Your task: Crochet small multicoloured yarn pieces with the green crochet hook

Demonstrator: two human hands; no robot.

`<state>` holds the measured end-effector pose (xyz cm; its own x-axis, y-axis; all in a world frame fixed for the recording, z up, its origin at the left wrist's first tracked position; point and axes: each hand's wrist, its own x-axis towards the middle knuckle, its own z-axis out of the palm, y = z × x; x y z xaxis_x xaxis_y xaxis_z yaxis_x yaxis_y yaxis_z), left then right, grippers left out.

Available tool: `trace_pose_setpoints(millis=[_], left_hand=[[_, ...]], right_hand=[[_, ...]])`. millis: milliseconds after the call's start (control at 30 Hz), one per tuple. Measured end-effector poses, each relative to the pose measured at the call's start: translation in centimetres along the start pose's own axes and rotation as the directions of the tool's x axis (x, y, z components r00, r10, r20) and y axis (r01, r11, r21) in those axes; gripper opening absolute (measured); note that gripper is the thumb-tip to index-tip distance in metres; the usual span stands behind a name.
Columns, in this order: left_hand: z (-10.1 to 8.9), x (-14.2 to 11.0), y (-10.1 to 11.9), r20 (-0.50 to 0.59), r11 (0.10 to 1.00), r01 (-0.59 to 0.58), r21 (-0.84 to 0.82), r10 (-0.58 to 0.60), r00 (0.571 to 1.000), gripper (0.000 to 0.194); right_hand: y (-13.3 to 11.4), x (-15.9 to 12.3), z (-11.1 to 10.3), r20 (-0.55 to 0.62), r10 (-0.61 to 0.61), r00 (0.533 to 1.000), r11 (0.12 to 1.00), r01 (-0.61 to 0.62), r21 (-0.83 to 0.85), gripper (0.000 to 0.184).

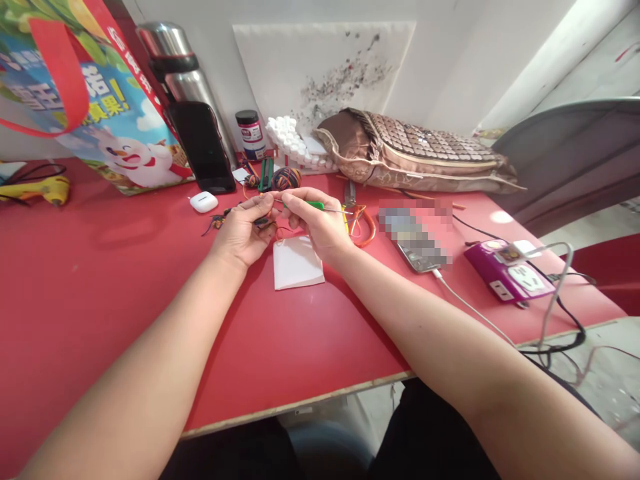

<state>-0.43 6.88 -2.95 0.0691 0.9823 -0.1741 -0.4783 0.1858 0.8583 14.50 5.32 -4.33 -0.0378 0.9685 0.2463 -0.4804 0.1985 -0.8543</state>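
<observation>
Red tabletop [100, 287] mid-back, left hand [243, 230] pinching small multicoloured cord knot [263, 221], right hand [320, 223] pinching green-handled hook tool [320, 206], white card [296, 262] just beneath, phone [417, 248] toward right edge.

Both forearms are seen bare to the frame edge; no sleeves, watch or rings are observed. Left hand [243, 230] and right hand [320, 223] are ungloved. Dark clothing is noted at the lap.
</observation>
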Motion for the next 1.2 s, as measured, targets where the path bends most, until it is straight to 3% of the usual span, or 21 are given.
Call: trace_pose_setpoints(millis=[200,367,500,633,733,933,1067,1200], left_hand=[[1.2,-0.6,0.6,-0.038,0.999,0.042,-0.033,-0.043,0.998,0.016],[2.3,-1.3,1.3,-0.118,0.994,0.047,-0.098,-0.059,0.991,0.024],[2.9,-1.8,1.1,-0.085,0.993,0.09,-0.074,-0.096,0.992,0.027],[3.5,-2.3,0.6,-0.002,0.993,0.109,-0.05,-0.109,0.994,0.024],[3.6,-2.6,0.5,0.027,0.993,0.076,-0.087,-0.074,0.997,0.022],[2.5,-2.3,0.2,0.08,0.997,0.031,-0.072,-0.025,0.996,0.034],[2.1,-2.0,-0.2,0.062,0.998,-0.005,-0.063,0.009,0.998,0.042],[2.5,-2.1,-0.2,0.037,0.997,-0.055,-0.048,0.057,0.998,0.037]], right_hand=[[0.2,-0.1,0.5,0.013,-0.188,0.982,0.96,0.186,-0.21,0.018],[1.3,-0.8,1.6,0.038,-0.253,0.967,0.931,0.254,-0.263,0.037],[1.9,-1.6,1.1,0.013,-0.269,0.963,0.908,0.258,-0.329,0.043],[1.8,-1.7,-0.1,-0.026,-0.27,0.962,0.92,0.25,-0.302,0.037],[1.4,-1.4,-0.7,0.041,-0.304,0.952,0.9,0.301,-0.315,0.027],[0.6,-0.9,-1.4,0.028,-0.331,0.943,0.87,0.316,-0.377,0.022],[0.2,-0.9,-1.4,-0.003,-0.311,0.951,0.896,0.292,-0.336,0.026],[-0.1,-1.3,-1.2,0.014,-0.359,0.933,0.858,0.336,-0.389,0.024]])
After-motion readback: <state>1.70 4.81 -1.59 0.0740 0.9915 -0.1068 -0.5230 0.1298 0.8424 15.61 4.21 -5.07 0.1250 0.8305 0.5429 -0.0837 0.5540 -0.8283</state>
